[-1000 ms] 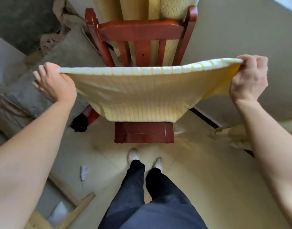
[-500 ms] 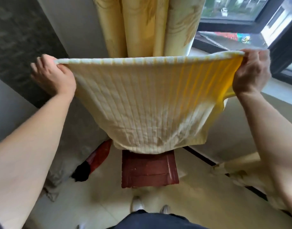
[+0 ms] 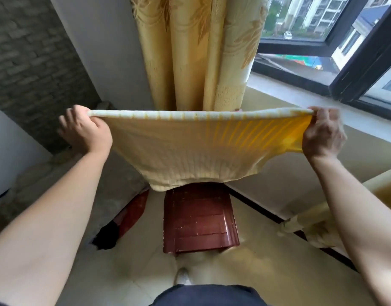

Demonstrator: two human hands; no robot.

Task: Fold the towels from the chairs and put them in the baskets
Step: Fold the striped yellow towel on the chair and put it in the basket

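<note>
Tiled floor (image 3: 267,268), red chair (image 3: 199,219) — gold curtain (image 3: 196,51), window (image 3: 336,40)

Bare forearms, no sleeves; dark navy trousers (image 3: 209,294); one pale shoe (image 3: 183,276) visible below.

chair (image 3: 199,219) back: hidden behind towel (image 3: 190,151) | shoe (image 3: 183,276): partly hidden by trousers (image 3: 207,295)

No readable txt, labels or nos. anywhere.
</note>
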